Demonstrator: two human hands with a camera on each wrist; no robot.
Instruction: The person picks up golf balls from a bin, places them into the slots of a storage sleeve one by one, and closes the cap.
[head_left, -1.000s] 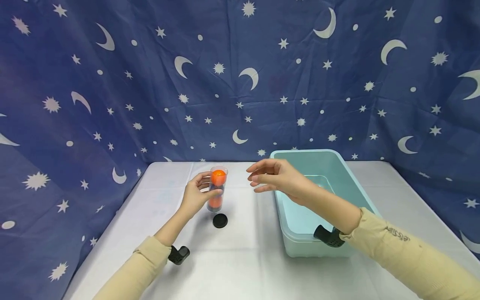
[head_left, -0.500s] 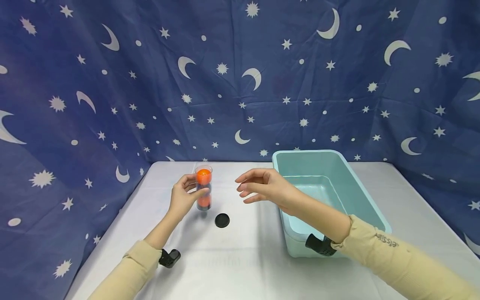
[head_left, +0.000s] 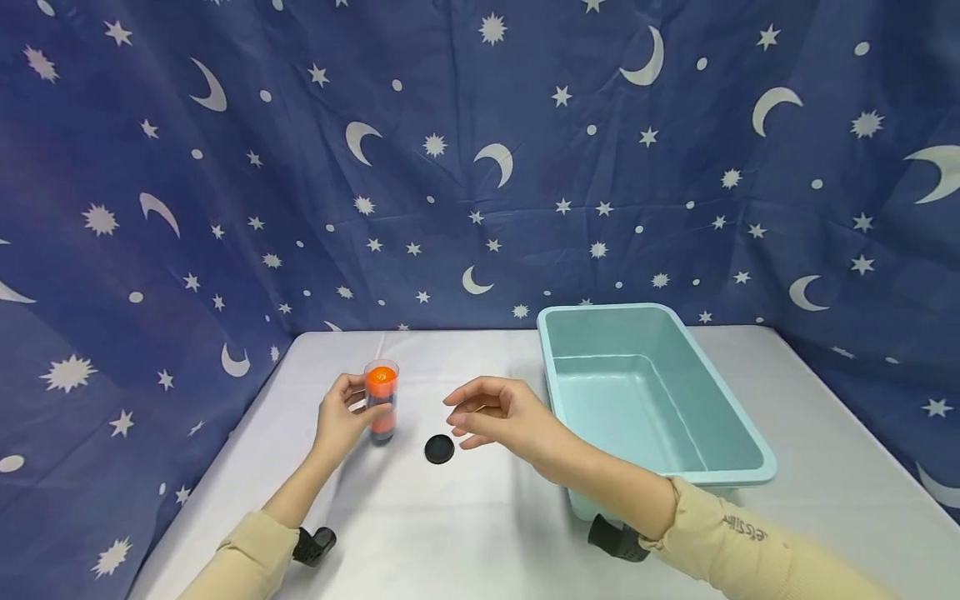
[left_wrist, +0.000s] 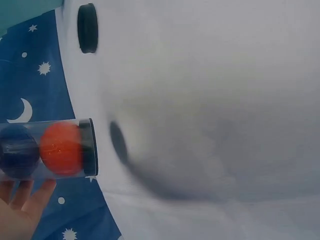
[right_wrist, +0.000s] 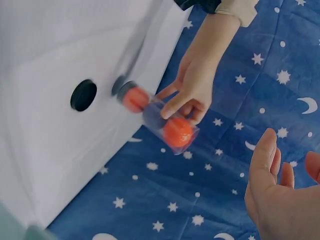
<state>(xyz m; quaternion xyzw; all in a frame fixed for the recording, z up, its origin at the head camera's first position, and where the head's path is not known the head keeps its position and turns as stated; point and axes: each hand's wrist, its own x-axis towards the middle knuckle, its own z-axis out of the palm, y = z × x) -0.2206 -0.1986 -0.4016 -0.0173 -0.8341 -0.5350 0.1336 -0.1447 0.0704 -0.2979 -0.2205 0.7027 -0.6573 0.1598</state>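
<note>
My left hand (head_left: 339,423) grips a clear plastic tube (head_left: 381,405) upright by its side, thumb in front and fingers behind. Stacked inside are an orange ball (head_left: 382,379) at the top, a dark blue ball (left_wrist: 19,155) in the middle and another orange ball (left_wrist: 61,149) at the bottom. The tube's top has no cover; a black cap (left_wrist: 89,148) closes its base, which hovers a little above its shadow. A round black lid (head_left: 439,449) lies flat on the table to the tube's right. Above and right of it, my right hand (head_left: 517,421) hangs with loosely bent fingers, holding nothing.
A light teal plastic bin (head_left: 738,477) stands on the right of the table, partly behind my right forearm. White cloth covers the table (head_left: 450,542). A blue curtain (head_left: 420,167) with moons and stars hangs along the back and sides.
My left hand has carried the tube leftward, away from the lid. My right hand has also shifted left and lower, from beside the bin to near the lid. The lid stays in place.
</note>
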